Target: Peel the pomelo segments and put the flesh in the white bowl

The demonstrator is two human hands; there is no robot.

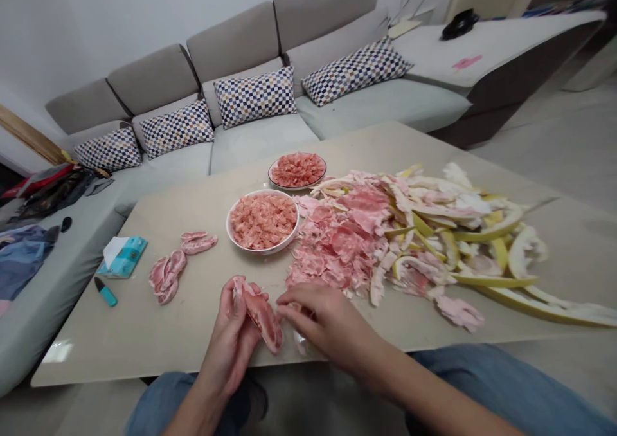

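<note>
My left hand (234, 333) is closed around a pink pomelo segment (263, 314), its membrane partly opened, above the table's front edge. Just to its right is my right hand (321, 317), thumb and fingers drawn together by the segment; whatever is between the fingertips is too small to make out. Beyond the hands stands a white bowl (263, 248) heaped with peeled pomelo flesh (263, 219). Behind it a dark-rimmed plate (274, 180) bears more pink flesh. Several pomelo segments (168, 275) lie on the left of the table. A loose pile of pink membranes (332, 249) lies right of the bowl.
Yellow-green pomelo rinds (501, 281) spread over the table's right side. A blue tissue pack (124, 256) and a small teal-and-black knife-like object (106, 292) are at the left. Behind the table (202, 339) runs a grey sofa (260, 140) with several checkered cushions (255, 96).
</note>
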